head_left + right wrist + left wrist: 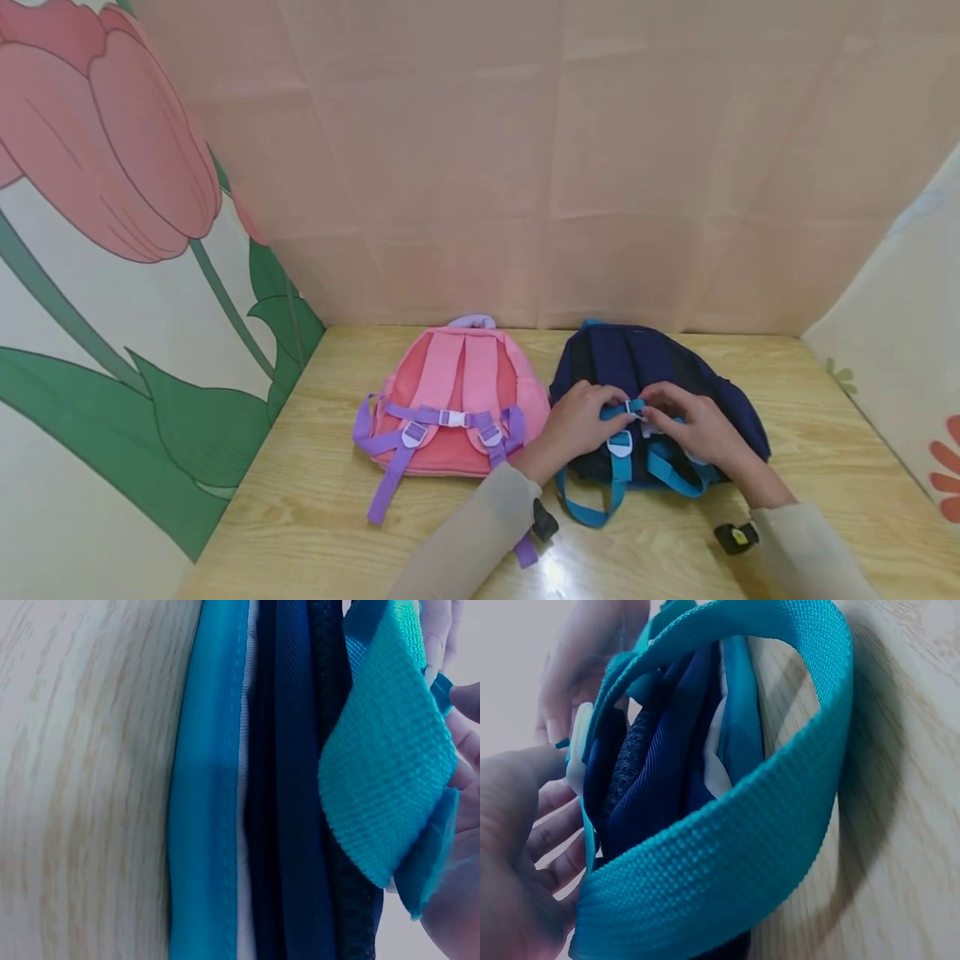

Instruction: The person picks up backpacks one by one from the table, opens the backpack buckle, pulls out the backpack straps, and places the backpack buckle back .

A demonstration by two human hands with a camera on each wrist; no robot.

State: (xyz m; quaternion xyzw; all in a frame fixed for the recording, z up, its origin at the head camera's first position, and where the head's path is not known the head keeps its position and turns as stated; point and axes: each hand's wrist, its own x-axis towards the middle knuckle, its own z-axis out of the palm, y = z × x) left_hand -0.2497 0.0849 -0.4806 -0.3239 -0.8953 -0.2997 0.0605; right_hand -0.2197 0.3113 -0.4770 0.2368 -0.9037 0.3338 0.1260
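A navy backpack (693, 362) lies on its front, with its shoulder-strap side facing up. Over its middle, the left hand (585, 418) and the right hand (693, 423) meet at a teal chest strap (634, 407). Thumb and fingers of each hand pinch the strap near a small white fitting, partly hidden by the fingers. Below the left hand sits a white strap adjuster (620, 443). From it a teal webbing strap (705, 877) loops down onto the table. Another teal webbing strap (390, 757) hangs beneath the right hand.
To the left lies a pink backpack (442, 350) with purple straps, its chest strap joined by a white buckle (452, 418). Both bags rest on a wooden table (300, 517) before a pinkish backdrop (465, 167). A tulip-printed panel (112, 167) stands at the left.
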